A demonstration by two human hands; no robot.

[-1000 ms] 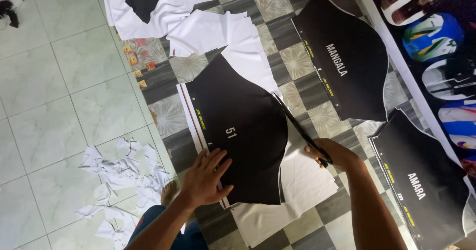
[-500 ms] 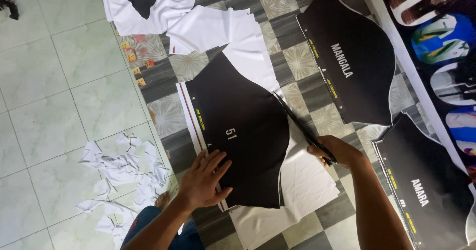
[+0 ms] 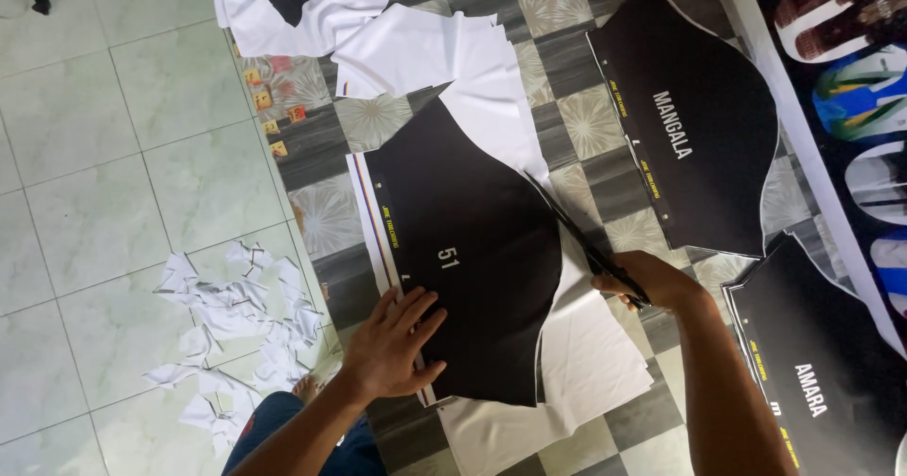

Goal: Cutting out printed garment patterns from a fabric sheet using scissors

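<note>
The left hand (image 3: 392, 339) is lying flat with fingers spread, pressing down the black fabric panel (image 3: 472, 249) on the checkered floor mat (image 3: 605, 108). The right hand (image 3: 652, 282) is gripping black scissors (image 3: 586, 245) at the panel's right edge, over white paper (image 3: 595, 353). White scraps (image 3: 236, 315) are lying on the tiled floor (image 3: 104, 202) nearby.

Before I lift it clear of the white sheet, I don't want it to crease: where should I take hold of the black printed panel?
Probably pinch the black printed panel at its near straight edge, coming from the side where the left hand presses it flat. It lies limp and wide; the far curved edge is where the right hand runs the scissors.
</note>
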